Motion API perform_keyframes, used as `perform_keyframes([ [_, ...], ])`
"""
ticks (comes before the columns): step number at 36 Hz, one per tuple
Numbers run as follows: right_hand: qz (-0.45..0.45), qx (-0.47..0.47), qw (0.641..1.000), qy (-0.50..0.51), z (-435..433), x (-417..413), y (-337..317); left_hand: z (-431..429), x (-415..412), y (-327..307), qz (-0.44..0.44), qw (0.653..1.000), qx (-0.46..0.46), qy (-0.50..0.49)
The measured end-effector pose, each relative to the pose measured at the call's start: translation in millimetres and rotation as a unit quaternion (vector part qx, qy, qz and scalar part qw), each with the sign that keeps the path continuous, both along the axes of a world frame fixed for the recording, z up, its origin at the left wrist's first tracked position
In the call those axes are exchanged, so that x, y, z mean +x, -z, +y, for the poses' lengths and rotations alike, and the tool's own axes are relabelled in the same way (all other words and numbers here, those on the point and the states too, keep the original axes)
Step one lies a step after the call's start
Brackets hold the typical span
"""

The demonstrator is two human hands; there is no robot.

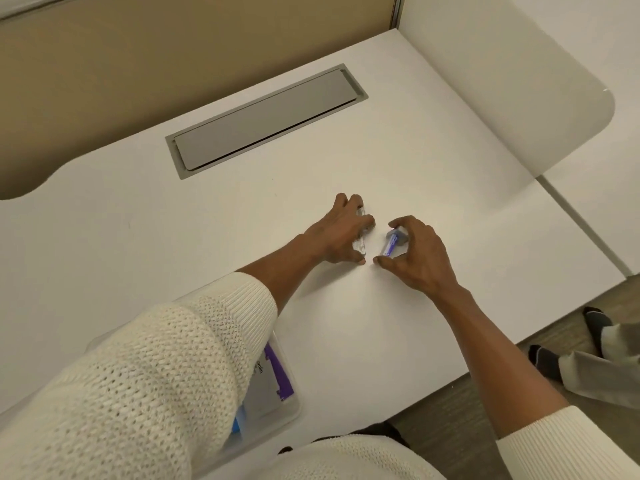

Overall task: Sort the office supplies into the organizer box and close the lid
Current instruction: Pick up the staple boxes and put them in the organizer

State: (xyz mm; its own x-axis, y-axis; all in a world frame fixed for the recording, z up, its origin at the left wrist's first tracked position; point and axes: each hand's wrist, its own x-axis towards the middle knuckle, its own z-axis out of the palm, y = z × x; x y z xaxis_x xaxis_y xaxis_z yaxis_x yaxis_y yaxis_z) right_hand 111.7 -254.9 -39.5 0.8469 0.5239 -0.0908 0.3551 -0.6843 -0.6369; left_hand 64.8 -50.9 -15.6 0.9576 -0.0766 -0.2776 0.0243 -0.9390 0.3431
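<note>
My left hand (341, 233) rests on the white desk, its fingers curled over a small clear plastic box (360, 245). Just to its right, my right hand (419, 252) grips a small box with a blue-purple label (391, 244) between thumb and fingers, still touching the desk. The clear organizer box (282, 393) sits at the near left edge of the desk, mostly hidden under my left sleeve; a purple-and-white packet (273, 379) and something blue (237, 424) lie inside it. No lid shows.
A grey cable hatch (266, 119) is set into the desk (346, 323) behind my hands. A beige partition stands at the back and a white divider panel (519, 91) at the right. Feet in dark socks (588, 344) show on the floor at the right.
</note>
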Motion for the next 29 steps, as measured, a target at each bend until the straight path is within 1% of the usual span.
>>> perform_keyframes([
  [4, 0.020, 0.021, 0.999, 0.021, -4.1, -2.1, -1.4, -6.0, -0.2, 0.1, 0.012, 1.000, -0.017, -0.017],
  [10, 0.057, 0.048, 0.996, 0.044, -5.1, -7.4, -10.8, -12.6, -4.2, -7.2, 0.011, 0.994, -0.076, -0.075],
  [16, 0.100, 0.055, 0.992, 0.061, -4.0, -15.3, -18.8, -13.7, -16.0, -6.8, 0.014, 0.995, -0.064, -0.081],
  [21, 0.129, 0.061, 0.987, 0.072, -6.6, -17.5, -24.0, -15.1, -25.0, -8.3, 0.009, 0.990, -0.098, -0.097],
  [24, 0.145, 0.067, 0.984, 0.077, -8.5, -20.3, -25.5, -17.7, -37.4, -4.7, -0.003, 0.982, -0.138, -0.127],
  [29, 0.204, 0.111, 0.969, 0.081, -1.6, -32.5, -32.5, -14.3, -66.3, -5.1, -0.023, 0.955, -0.206, -0.213],
])
